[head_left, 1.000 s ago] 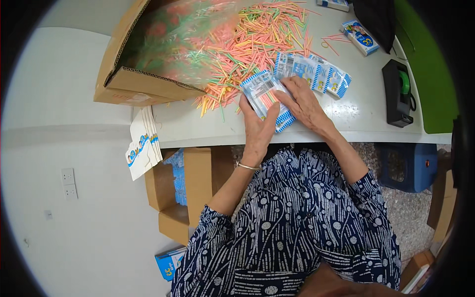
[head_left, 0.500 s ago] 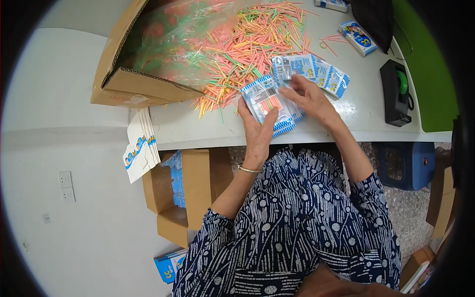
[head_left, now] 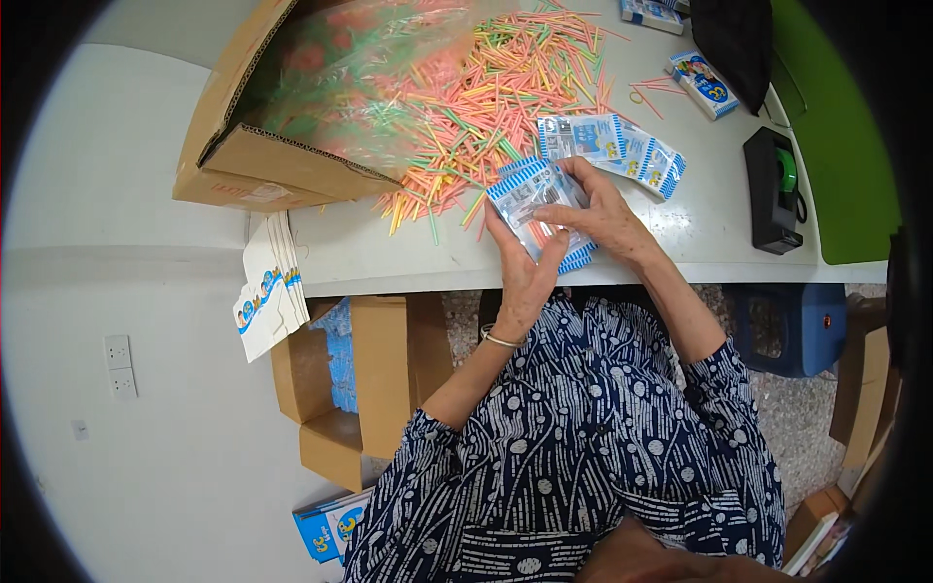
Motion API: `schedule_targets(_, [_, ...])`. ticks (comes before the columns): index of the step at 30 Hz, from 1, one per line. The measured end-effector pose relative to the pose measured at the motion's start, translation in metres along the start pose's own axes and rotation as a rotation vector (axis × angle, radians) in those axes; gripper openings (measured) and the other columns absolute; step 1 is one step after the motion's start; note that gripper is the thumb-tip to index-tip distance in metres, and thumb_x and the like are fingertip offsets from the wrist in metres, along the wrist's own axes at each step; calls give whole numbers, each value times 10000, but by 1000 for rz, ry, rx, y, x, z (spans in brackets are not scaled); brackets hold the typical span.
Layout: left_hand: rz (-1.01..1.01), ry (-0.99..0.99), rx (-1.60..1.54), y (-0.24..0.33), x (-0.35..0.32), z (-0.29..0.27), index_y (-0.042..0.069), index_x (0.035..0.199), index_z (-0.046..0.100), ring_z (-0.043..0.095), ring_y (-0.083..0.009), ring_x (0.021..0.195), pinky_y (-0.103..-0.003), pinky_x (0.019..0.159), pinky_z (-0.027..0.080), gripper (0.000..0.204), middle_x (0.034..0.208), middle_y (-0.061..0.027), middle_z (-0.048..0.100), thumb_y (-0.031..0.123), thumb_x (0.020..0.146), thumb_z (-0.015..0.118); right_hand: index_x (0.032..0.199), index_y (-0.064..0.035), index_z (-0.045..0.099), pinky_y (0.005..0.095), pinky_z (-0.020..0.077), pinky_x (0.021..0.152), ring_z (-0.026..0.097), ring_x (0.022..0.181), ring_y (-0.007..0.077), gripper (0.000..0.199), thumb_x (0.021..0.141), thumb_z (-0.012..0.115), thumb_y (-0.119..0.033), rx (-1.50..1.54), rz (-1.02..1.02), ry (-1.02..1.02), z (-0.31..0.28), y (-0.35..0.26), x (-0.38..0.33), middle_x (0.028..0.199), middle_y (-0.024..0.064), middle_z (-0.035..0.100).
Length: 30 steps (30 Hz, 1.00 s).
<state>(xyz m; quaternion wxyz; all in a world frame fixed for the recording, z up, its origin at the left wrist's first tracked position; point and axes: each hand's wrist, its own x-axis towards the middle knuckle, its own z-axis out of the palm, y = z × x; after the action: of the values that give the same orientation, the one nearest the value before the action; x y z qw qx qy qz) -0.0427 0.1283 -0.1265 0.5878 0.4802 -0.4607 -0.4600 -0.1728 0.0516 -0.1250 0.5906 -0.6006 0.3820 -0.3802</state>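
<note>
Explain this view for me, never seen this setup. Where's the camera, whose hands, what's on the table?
No machine here: a person works with bare hands. The single view comes from a fisheye camera worn on the head, looking down, so straight edges bend near the rim and the forearms enter from below. The left hand and right hand together hold a small blue-and-white packet at the near edge of a white table. Behind it lies a pile of thin coloured sticks, spilling from a plastic bag in an open cardboard box. More packets lie fanned beside the right hand. A black tape dispenser sits to the right. Flat cartons hang off the table's left edge.
</note>
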Motion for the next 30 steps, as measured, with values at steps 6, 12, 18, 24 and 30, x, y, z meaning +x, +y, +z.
schedule_targets(6, [111,-4,49,2,17,-5,-9,1429,-46,423,-266,1227,-347,1001,396,1027,1325,-196,361,71,762,731,1275,10,400,299,406,939,497,1077,164,772,670,832,-200,329,-52,-18,6,-1,2,1169,107,507])
schedule_targets(12, [79,-180,-21,2,40,-24,55,1448,-32,483,-277,1174,-403,959,449,1156,1329,-190,364,61,648,804,1414,-2,208,349,267,1103,329,1326,265,1027,635,852,-185,286,-147,-82,4,-2,7,1418,171,303])
schedule_targets(18, [347,-203,289,2,38,-29,59,1450,-42,496,-293,1170,-393,970,443,1183,1309,-201,375,83,636,816,1481,-38,71,374,223,1133,251,1379,273,1251,552,888,-222,161,-235,-92,1,-15,6,1496,158,227])
schedule_targets(24, [331,-273,250,-13,41,-35,50,1447,-71,498,-306,1171,-390,973,440,1200,1284,-219,388,84,644,820,1483,-29,75,394,165,1151,191,1414,298,1310,513,912,-296,-67,-181,-156,-10,-4,1,1502,178,233])
schedule_targets(30, [286,-294,283,-16,40,-46,54,1445,-107,488,-307,1182,-396,977,436,1216,1327,-228,355,56,639,804,1453,-6,163,378,250,1112,332,1336,283,1187,576,888,-341,-107,-71,-244,-10,-3,2,1414,207,358])
